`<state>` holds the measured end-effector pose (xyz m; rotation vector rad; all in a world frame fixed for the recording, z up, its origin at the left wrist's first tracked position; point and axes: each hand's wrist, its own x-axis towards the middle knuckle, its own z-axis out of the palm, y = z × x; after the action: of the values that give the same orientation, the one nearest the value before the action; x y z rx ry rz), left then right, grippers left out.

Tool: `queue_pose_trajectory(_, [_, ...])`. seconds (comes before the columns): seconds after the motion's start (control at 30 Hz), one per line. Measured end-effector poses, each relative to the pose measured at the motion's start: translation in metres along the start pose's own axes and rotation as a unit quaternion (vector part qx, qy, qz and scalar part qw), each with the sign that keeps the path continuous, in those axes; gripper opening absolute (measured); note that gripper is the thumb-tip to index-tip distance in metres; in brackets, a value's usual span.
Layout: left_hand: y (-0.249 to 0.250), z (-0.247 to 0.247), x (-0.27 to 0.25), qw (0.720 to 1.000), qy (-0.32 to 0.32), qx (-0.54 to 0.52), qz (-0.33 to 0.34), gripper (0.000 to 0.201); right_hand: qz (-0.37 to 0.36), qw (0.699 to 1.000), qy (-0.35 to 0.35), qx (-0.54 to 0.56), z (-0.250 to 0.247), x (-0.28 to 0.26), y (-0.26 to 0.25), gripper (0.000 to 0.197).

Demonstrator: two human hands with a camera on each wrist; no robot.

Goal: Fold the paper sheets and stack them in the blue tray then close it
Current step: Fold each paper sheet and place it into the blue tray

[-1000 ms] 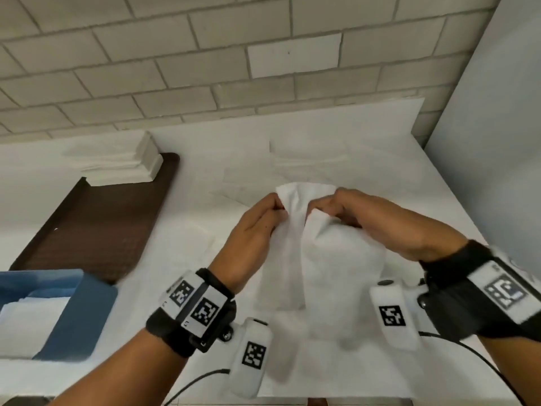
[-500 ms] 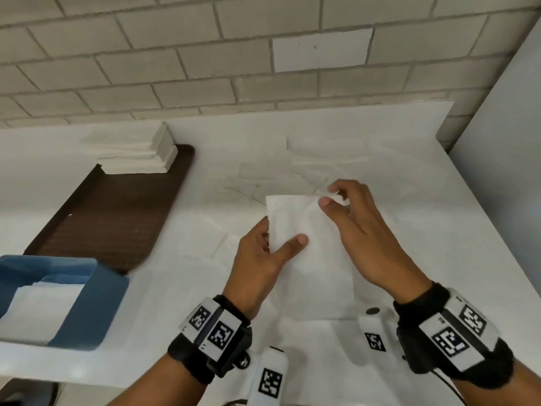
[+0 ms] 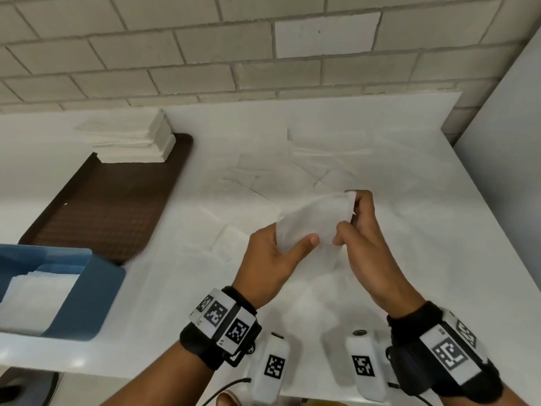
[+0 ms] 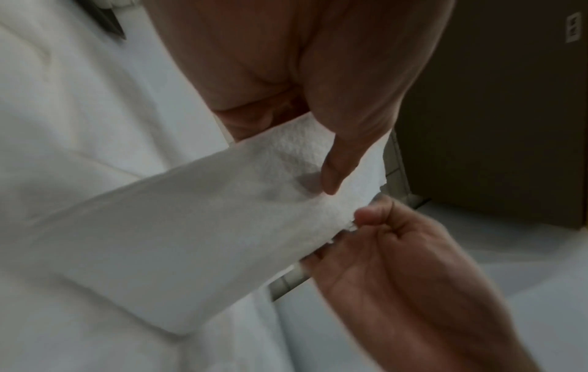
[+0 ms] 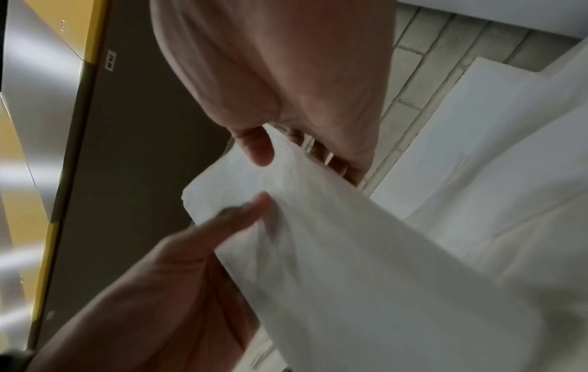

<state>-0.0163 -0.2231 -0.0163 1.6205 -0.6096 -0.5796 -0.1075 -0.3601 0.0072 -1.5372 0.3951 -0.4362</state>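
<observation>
A white paper sheet [image 3: 314, 221] is held up between both hands over the white table [image 3: 439, 230]. My left hand [image 3: 275, 253] grips its near left edge, thumb laid across the top. My right hand [image 3: 358, 218] pinches its right end between thumb and curled fingers. In the left wrist view the sheet [image 4: 197, 226] hangs folded under my left thumb, with my right hand [image 4: 375, 226] pinching its corner. In the right wrist view the sheet [image 5: 318, 239] sags below my right thumb. The blue tray [image 3: 87, 300] stands open at the near left with folded white sheets [image 3: 38, 300] inside.
A brown tray [image 3: 117, 200] lies at the left with a stack of white sheets [image 3: 137, 139] at its far end. Several loose white sheets [image 3: 322, 159] lie on the table beyond my hands. A brick wall [image 3: 263, 54] backs the table; a grey panel [image 3: 503, 171] stands at the right.
The sheet has come up off the table. My right hand moved from the far corner to pinch the right end, and my left hand still grips the near left edge.
</observation>
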Motion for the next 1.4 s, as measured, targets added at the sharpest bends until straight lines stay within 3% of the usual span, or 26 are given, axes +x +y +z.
queue_pose_trajectory(0.13, [-0.013, 0.003, -0.002, 0.999, -0.006, 0.017, -0.030, 0.025, 0.014, 0.997, -0.006, -0.070, 0.001, -0.004, 0.009, 0.036])
queue_pose_trajectory(0.3, [0.021, -0.015, 0.002, 0.998, 0.032, -0.057, 0.014, 0.021, 0.022, 0.996, -0.055, -0.059, 0.018, -0.003, 0.008, 0.041])
queue_pose_trajectory(0.5, [0.055, -0.071, -0.016, 0.988, 0.081, -0.070, 0.107, 0.023, -0.079, 0.988, -0.085, -0.102, 0.068, 0.003, -0.015, 0.036])
queue_pose_trajectory(0.63, [0.072, -0.147, -0.036, 0.976, 0.171, -0.044, 0.128, 0.024, -0.130, 0.973, -0.154, -0.114, 0.127, 0.010, -0.025, 0.024])
queue_pose_trajectory(0.77, [0.077, -0.260, -0.063, 0.960, 0.265, 0.028, 0.086, 0.030, -0.155, 0.949, -0.221, -0.161, 0.209, 0.021, -0.029, 0.032])
queue_pose_trajectory(0.87, [0.069, -0.340, -0.089, 0.950, 0.299, 0.083, 0.040, 0.038, -0.179, 0.927, -0.247, -0.220, 0.276, 0.032, -0.031, 0.035])
queue_pose_trajectory(1.03, [0.032, -0.428, -0.123, 0.915, 0.255, 0.299, -0.092, 0.050, -0.238, 0.851, -0.290, -0.367, 0.366, 0.039, -0.022, 0.041])
queue_pose_trajectory(1.17, [0.007, -0.454, -0.129, 0.874, 0.183, 0.430, -0.130, 0.061, -0.230, 0.777, -0.353, -0.467, 0.405, 0.042, -0.004, 0.044])
queue_pose_trajectory(1.23, [-0.002, -0.452, -0.128, 0.857, 0.155, 0.480, -0.109, 0.067, -0.204, 0.738, -0.383, -0.516, 0.413, 0.042, 0.003, 0.043])
queue_pose_trajectory(1.3, [-0.009, -0.447, -0.128, 0.826, 0.124, 0.547, -0.048, 0.068, -0.176, 0.702, -0.412, -0.554, 0.418, 0.043, 0.007, 0.042])
queue_pose_trajectory(1.4, [-0.018, -0.439, -0.123, 0.810, 0.035, 0.584, 0.029, 0.044, -0.155, 0.675, -0.423, -0.584, 0.426, 0.043, 0.015, 0.047])
